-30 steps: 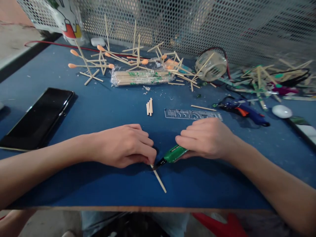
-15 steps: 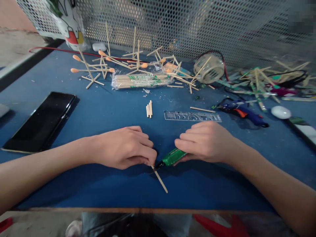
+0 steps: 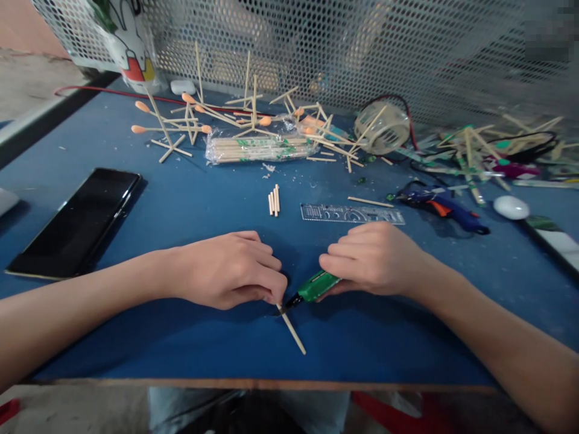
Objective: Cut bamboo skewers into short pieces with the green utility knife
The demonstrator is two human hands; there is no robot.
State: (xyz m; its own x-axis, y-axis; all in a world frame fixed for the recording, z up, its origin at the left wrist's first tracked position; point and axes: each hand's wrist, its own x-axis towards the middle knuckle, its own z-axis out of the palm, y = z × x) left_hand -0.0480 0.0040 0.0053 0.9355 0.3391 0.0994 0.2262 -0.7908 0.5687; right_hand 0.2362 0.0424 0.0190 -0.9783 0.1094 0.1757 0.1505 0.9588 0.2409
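My left hand (image 3: pixel 235 271) is closed in a pinch on a thin wooden stick (image 3: pixel 295 335), holding it down against the blue table top (image 3: pixel 190 343). The stick's free end slants toward the table's front edge. My right hand (image 3: pixel 373 259) is wrapped round a green utility knife (image 3: pixel 319 286). Its dark blade lies across the stick, just beside my left fingertips. The stick's other end is hidden under my left hand. Behind my hands lie several short cut stick pieces (image 3: pixel 274 201) and a clear plastic ruler (image 3: pixel 350 213).
A black phone (image 3: pixel 75 223) lies at left. Toward the back are a plastic-wrapped stick bundle (image 3: pixel 260 149), stick structures with orange tips (image 3: pixel 170 143) and a clear round container (image 3: pixel 382 126). At right lies a blue glue gun (image 3: pixel 446 205). A perforated metal panel (image 3: pixel 316 48) stands behind.
Both hands keep nearly the same place and hold. The knife blade has shifted very slightly on the stick, and the view has moved a little.
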